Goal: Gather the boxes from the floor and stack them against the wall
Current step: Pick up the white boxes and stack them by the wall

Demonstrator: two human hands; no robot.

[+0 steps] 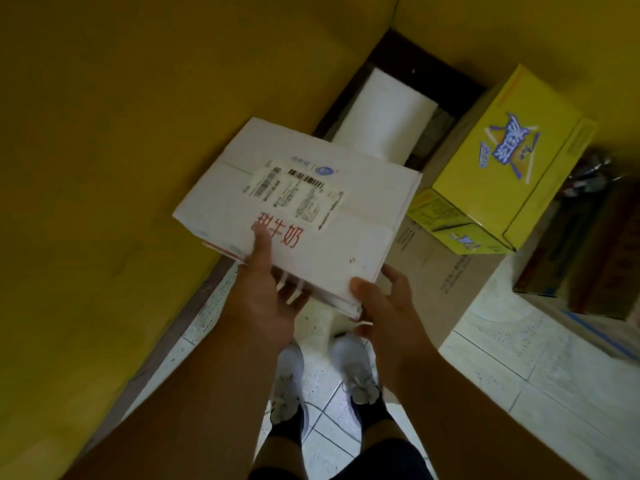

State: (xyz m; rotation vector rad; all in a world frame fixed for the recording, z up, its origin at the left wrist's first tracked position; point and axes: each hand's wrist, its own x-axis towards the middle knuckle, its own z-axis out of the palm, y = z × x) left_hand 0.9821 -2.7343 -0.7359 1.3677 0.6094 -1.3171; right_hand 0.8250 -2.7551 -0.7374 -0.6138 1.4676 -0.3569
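Note:
A flattened white cardboard box (304, 209) with a shipping label and red characters is held in the air in front of me, close to the yellow wall (104, 168). My left hand (266, 292) grips its near edge, thumb on top by the red characters. My right hand (384, 303) holds the near right corner, thumb on the edge. A yellow box (502, 168) with blue lettering lies on a brown flat cardboard box (436, 285) to the right. A white foam block (384, 112) rests by the wall's corner.
A dark brown box (595, 258) stands at the right edge with metal objects above it. White tiled floor (536, 375) spreads out at the lower right. My white shoes (322, 382) stand on the tiles under the held box. A dark baseboard runs along the wall.

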